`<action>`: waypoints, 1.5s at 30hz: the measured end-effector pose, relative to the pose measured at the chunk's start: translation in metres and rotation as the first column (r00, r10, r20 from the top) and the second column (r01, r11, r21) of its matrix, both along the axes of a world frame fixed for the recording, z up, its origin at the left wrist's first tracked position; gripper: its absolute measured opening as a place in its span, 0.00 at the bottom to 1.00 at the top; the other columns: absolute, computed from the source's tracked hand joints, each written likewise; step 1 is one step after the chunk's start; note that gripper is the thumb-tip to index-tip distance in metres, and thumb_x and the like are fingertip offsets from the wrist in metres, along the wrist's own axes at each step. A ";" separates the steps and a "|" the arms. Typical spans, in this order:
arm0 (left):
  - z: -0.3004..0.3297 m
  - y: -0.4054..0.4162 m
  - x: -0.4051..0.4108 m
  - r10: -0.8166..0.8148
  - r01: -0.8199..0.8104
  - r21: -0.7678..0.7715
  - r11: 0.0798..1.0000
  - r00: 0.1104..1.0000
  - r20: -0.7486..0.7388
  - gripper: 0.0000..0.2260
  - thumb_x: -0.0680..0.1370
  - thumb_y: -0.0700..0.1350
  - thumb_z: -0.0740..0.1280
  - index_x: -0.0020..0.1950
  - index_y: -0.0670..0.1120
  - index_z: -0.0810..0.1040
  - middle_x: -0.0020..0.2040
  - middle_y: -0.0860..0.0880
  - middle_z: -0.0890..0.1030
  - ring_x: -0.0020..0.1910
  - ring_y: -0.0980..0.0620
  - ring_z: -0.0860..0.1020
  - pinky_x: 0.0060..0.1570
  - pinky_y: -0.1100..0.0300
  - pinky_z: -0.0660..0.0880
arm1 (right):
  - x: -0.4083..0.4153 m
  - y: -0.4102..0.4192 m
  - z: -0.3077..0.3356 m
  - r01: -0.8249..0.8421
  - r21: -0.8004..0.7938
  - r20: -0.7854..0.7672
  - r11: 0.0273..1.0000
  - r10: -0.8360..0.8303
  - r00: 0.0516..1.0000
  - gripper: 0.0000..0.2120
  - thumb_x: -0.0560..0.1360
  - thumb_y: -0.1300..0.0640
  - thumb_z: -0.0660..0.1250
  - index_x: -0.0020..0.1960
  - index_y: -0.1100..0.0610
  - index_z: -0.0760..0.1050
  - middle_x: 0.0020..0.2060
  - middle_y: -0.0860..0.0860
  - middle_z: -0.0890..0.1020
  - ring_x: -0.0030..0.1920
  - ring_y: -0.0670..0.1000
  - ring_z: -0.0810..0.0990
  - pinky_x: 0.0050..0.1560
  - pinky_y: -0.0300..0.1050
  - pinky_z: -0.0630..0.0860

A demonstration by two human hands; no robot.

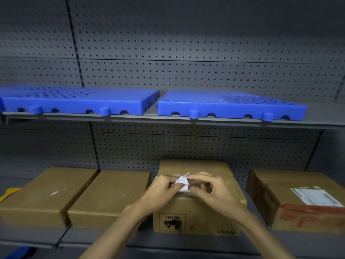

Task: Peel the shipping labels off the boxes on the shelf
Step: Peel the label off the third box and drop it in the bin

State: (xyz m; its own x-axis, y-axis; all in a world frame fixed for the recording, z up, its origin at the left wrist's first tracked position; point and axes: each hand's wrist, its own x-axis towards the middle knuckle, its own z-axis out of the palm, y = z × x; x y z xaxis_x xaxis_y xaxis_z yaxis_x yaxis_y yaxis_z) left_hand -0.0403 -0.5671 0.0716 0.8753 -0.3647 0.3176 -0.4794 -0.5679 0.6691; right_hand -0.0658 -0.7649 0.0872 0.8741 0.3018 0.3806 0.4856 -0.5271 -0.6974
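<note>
A tall cardboard box (196, 167) with a UN 3481 mark on its front stands in the middle of the lower shelf (104, 236). Over its top, my left hand (162, 191) and my right hand (211, 191) both pinch a crumpled white label (183, 183), which is lifted off the cardboard. To the right, another box (276, 186) carries a white printed shipping label (315, 198) flat on its top. Two flat boxes, one (46, 191) at the far left and one (110, 193) beside it, show bare tops with small white flecks.
Two blue slotted plastic pallets, one (78, 101) on the left and one (229, 105) on the right, lie on the upper shelf (317, 122). Grey pegboard (186, 38) backs both shelves. A yellow object (9, 193) peeks in at the far left edge.
</note>
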 end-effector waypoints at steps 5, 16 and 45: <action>-0.002 0.005 0.002 0.021 -0.025 0.099 0.995 0.999 0.033 0.16 0.77 0.56 0.60 0.36 0.46 0.70 0.36 0.48 0.73 0.33 0.54 0.67 0.36 0.51 0.68 | 0.002 -0.010 0.002 0.026 0.089 -0.013 0.996 -0.025 1.000 0.18 0.72 0.48 0.72 0.61 0.43 0.76 0.50 0.41 0.77 0.34 0.44 0.68 0.37 0.34 0.68; 0.008 -0.002 -0.008 -0.092 0.064 0.205 0.977 0.987 0.134 0.11 0.81 0.55 0.62 0.38 0.63 0.69 0.39 0.58 0.72 0.38 0.62 0.70 0.35 0.66 0.65 | 0.010 0.000 -0.008 0.021 0.020 -0.020 1.000 -0.021 1.000 0.04 0.75 0.54 0.70 0.48 0.47 0.81 0.39 0.36 0.76 0.32 0.42 0.66 0.36 0.36 0.65; 0.003 -0.015 -0.001 -0.139 -0.230 0.478 0.848 0.773 0.619 0.23 0.79 0.56 0.54 0.64 0.42 0.76 0.40 0.50 0.79 0.38 0.52 0.78 0.26 0.60 0.73 | 0.011 0.002 0.007 0.052 0.329 -0.251 0.943 0.034 0.967 0.05 0.72 0.64 0.72 0.42 0.67 0.81 0.21 0.41 0.76 0.24 0.37 0.73 0.31 0.28 0.67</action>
State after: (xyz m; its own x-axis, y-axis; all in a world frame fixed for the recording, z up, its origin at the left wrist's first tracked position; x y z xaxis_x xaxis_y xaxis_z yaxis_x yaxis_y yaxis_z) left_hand -0.0415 -0.5817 0.0741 0.5725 -0.5934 0.5658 -0.6353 -0.7573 -0.1514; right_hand -0.0548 -0.7631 0.0943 0.9556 0.1882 0.2266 0.2696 -0.2490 -0.9302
